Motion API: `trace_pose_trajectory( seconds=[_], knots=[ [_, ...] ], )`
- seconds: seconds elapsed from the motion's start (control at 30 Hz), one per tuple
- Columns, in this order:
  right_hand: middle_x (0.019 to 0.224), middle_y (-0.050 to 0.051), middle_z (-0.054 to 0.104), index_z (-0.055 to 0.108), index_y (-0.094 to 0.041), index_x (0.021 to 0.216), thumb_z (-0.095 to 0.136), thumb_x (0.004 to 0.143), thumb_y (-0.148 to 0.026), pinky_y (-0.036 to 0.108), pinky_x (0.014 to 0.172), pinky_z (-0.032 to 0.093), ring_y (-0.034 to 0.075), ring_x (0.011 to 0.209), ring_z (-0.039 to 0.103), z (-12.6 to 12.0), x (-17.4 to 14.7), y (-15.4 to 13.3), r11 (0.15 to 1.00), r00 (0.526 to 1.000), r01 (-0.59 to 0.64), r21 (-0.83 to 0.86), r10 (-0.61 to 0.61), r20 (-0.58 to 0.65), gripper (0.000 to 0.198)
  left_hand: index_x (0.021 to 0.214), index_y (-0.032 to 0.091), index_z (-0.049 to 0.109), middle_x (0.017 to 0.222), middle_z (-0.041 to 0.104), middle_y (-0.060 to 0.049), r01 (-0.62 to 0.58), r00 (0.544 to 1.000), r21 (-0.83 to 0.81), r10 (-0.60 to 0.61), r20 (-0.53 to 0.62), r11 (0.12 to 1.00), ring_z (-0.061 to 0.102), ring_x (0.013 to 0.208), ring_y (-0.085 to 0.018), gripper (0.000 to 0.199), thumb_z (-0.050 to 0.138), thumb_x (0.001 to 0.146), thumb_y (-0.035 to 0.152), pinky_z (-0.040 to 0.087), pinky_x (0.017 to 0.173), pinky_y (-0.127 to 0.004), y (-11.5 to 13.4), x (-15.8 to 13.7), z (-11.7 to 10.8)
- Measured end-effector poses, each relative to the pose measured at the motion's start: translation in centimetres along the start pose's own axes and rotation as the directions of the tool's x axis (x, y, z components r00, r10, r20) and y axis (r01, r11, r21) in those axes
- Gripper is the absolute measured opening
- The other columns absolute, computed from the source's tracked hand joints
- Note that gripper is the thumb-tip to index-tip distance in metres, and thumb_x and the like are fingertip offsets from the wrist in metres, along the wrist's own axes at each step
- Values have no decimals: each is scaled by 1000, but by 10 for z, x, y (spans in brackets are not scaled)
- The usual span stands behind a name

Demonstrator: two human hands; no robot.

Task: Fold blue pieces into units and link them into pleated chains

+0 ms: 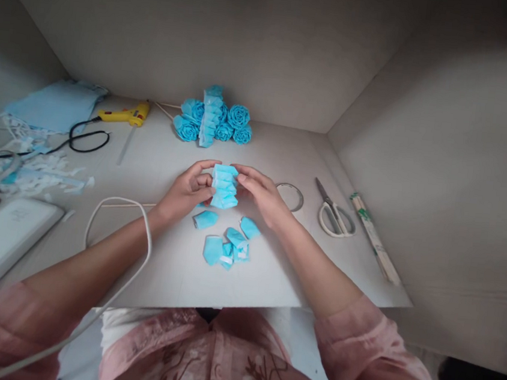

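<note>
Head view, pleated blue strip (225, 186): here it is, right in the middle of the frame, up between the two hands, its folds stacked one above another.
Left hand (185, 190): on the strip's left edge, thumb toward the lower corner, fingers curled and pinching it.
Right hand (262, 192): in from the other side, thumb and fingertips gripping the right edge near the top.
Loose blue pieces (213, 250): scattered on the desk (270, 285) just below the hands, some overlapping, two lying apart.
Blue flowers (238, 117): bunched at top centre, a pleated band (210, 126) lying across them, sticks poking out to the left.
Yellow glue gun (123, 115): lying on its side at upper left, beside the stack of masks (58, 106).
White scraps (51, 173): a messy spread at the left of the frame, below the masks.
Scissors (337, 214): right of centre, blades toward the upper left, with a thin ring (302, 202) between them and the right hand.
Bundle of sticks (375, 239): slanting along the desk's right edge.
</note>
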State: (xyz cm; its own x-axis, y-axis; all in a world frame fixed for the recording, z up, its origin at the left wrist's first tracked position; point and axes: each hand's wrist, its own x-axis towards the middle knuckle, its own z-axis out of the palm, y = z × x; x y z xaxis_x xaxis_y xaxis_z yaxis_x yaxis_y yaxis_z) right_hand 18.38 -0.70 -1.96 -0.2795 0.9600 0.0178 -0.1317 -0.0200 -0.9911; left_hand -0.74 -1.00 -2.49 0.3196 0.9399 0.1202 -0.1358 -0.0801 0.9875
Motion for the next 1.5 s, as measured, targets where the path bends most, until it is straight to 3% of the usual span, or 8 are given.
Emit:
trace_pose_trajectory(
  seconds=[0.13,0.23,0.37,0.6,0.77,1.1,1.33,1.5],
  knots=[
    [91,3,67,67,-20,111,73,74,-41,31,84,47,15,84,61,0,0,-1,998,997,54,28,-52,-56,43,124,18,50,69,59,4,44,998,4,-44,42,999,54,57,-11,57,71,72,25,43,53,-21,1,-3,1],
    [84,1,64,68,-20,107,75,72,-40,30,81,47,13,78,58,1,-1,-1,997,994,78,17,-76,-73,41,120,17,56,72,60,1,46,998,7,-46,-33,999,56,63,-12,45,67,79,33,45,59,-23,-1,-4,1],
    [82,0,61,68,-20,108,74,72,-42,30,78,47,13,75,56,3,-1,0,997,995,77,-5,-77,-58,42,107,15,65,77,63,-2,76,990,25,-73,-120,997,58,69,-14,40,65,80,44,47,64,-26,-3,-1,1],
    [82,1,64,69,-22,108,71,77,-42,30,76,47,14,75,57,4,-2,5,998,999,50,-26,-51,-19,37,67,16,65,56,57,0,68,986,78,-56,-154,995,50,54,-11,26,74,70,40,41,54,-23,-1,-1,1],
    [82,1,64,70,-23,109,63,84,-44,28,78,47,13,77,57,3,-3,2,1000,1000,25,0,-25,0,34,66,16,64,56,57,1,66,991,92,-54,-122,994,50,53,-10,22,72,72,36,40,52,-22,0,-2,2],
    [79,-1,62,71,-21,105,74,74,-34,26,72,45,10,69,55,1,-1,3,999,999,39,31,-39,-6,34,65,16,62,55,56,2,8,998,174,2,-56,985,50,52,-10,22,71,69,36,41,53,-23,3,-3,5],
    [82,1,66,71,-21,109,68,80,-37,28,75,48,13,77,59,-1,1,4,996,1000,-25,91,24,9,33,68,15,62,55,56,2,24,987,181,6,-163,983,50,52,-9,20,68,71,34,41,52,-21,1,-1,2],
    [89,2,68,70,-21,109,74,75,-36,29,77,49,14,82,61,0,1,5,991,997,-51,123,44,57,37,68,15,62,54,56,3,33,970,154,5,-244,987,50,51,-9,16,66,71,30,40,51,-20,1,0,-1]
  ],
)
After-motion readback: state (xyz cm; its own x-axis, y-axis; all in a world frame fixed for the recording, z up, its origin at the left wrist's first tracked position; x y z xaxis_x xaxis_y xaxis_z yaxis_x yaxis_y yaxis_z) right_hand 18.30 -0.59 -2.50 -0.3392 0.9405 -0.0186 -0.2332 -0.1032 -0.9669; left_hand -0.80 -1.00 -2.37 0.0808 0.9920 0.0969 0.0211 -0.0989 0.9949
